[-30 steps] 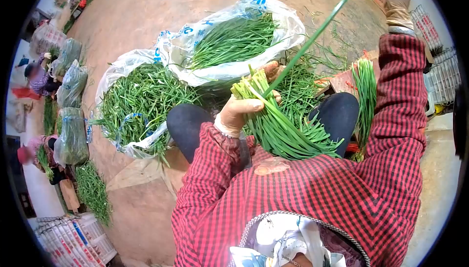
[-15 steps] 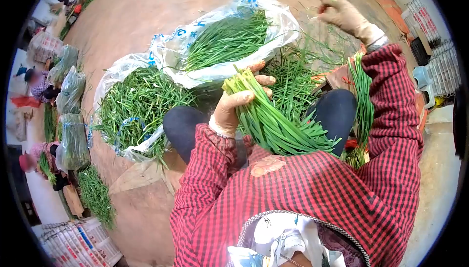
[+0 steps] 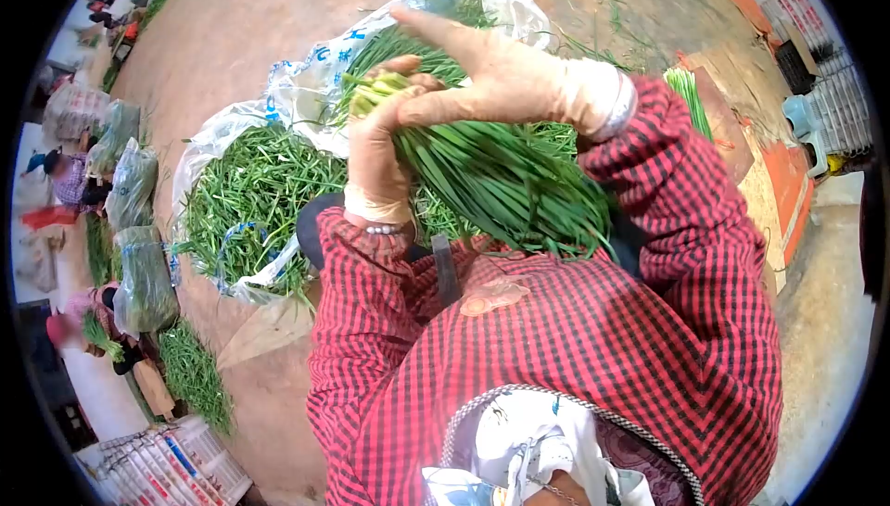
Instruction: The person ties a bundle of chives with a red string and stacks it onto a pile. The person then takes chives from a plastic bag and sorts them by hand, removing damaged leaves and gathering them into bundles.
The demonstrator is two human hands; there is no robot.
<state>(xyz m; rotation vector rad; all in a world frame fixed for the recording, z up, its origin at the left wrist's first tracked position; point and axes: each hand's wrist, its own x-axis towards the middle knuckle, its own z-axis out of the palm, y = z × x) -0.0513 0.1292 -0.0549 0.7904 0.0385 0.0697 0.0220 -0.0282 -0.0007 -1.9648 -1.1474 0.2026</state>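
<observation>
Right hand [image 3: 501, 75] nearer, green stalks [image 3: 519, 182] bunched, pale-ended

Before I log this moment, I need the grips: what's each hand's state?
Left hand: closed around a bunch of green stalks.
Right hand: open, nothing visibly held; contact cannot be told.

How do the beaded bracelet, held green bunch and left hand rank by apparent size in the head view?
1. Held green bunch
2. Left hand
3. Beaded bracelet, smallest by far
</observation>
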